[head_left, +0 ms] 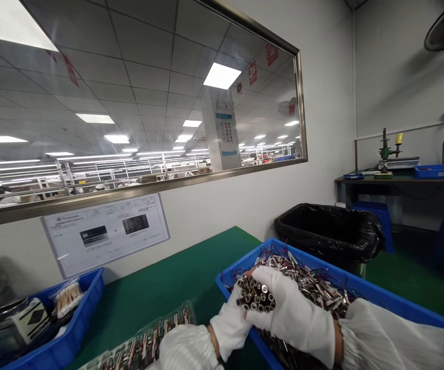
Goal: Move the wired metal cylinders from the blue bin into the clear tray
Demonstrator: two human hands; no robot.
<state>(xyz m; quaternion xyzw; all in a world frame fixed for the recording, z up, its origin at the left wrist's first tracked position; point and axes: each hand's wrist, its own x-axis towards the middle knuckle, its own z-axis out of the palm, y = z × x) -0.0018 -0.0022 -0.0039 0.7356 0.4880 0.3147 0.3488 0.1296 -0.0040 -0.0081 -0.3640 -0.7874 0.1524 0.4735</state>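
At the bin (384, 299), the left hand (230, 322) angles up, the right hand (292, 299) curls leftward, both grasping the tubes (256, 295) together.

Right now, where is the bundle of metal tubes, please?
In the head view, the bundle is low and slightly right of centre, held between the left hand and right hand, by the left edge of the bin of wired parts.

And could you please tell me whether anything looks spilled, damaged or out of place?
Nothing clearly stands out: the metal parts in the larger blue bin lie jumbled, but none looks spilled; small damage can't be judged.
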